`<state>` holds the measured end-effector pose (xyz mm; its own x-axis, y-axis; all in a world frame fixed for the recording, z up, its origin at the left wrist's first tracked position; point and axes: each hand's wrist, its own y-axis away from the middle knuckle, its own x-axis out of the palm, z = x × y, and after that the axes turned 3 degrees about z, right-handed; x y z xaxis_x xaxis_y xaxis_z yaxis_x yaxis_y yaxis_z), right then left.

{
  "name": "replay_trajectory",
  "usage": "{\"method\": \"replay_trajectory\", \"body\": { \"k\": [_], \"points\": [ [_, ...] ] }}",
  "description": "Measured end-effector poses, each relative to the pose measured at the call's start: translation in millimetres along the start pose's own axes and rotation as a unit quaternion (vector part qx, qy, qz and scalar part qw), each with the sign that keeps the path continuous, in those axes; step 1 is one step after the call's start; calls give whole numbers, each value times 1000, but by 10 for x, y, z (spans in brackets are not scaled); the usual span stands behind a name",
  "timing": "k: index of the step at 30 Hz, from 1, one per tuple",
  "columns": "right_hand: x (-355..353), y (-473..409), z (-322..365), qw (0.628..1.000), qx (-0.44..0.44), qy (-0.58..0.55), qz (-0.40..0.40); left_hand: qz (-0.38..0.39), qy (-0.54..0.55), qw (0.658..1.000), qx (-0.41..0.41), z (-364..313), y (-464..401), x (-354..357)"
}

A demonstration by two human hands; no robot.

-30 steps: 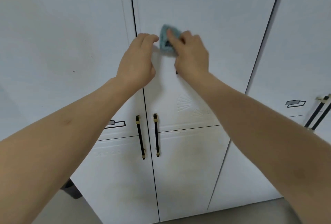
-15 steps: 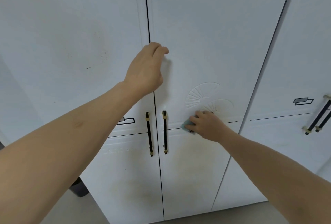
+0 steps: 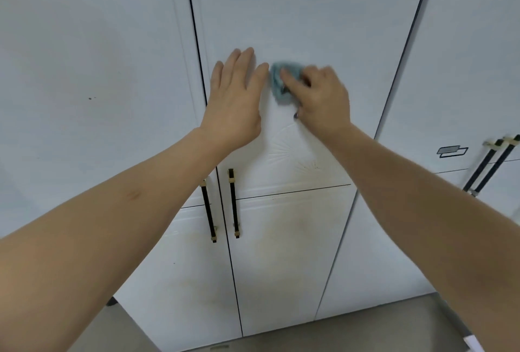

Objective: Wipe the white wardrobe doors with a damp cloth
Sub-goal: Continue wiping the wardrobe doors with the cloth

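A person stands facing a run of white wardrobe doors, seen from a camera on their head, with both bare forearms reaching up and forward.

The right hand presses a small crumpled blue-green cloth against the upper part of the middle door. Its fingers are curled over the cloth and grasp it; the cloth bunches out past the fingertips toward the left. The hand and cloth are slightly blurred.

The left hand lies flat on the same door, just beside the cloth, near the door's left edge. Its fingers are straight and slightly spread, pointing upward, and it holds nothing. The index finger nearly meets the cloth; whether they touch cannot be told.

Below the hands, an embossed fan pattern marks the door, above a thin horizontal seam. Under the seam the lower panel shows faint yellowish staining. Two black vertical handles with gold ends sit either side of the dark gap between the left and middle doors. Another pair of black handles shows at the right edge of the wardrobe. A small dark speck marks the left door. Grey floor runs along the wardrobe's bottom edge.
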<state>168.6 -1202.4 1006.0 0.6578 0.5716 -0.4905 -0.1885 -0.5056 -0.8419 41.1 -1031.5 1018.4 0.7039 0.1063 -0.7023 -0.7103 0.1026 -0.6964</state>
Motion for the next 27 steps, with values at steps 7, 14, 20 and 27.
{"method": "replay_trajectory", "body": {
  "k": [7,14,20,27],
  "points": [
    [723,1733,-245,969,-185,-12,163,-1,-18,1000,1,-168,-13,158],
    [440,1623,-673,951,-226,-4,211,5,-49,999,1,-412,-97,270],
    [-273,232,-950,999,13,-18,-47,15,-60,998,-22,-669,-314,394],
    [147,697,-879,994,-8,-20,-103,19,-82,996,-43,-748,-356,513]
  ]
}}
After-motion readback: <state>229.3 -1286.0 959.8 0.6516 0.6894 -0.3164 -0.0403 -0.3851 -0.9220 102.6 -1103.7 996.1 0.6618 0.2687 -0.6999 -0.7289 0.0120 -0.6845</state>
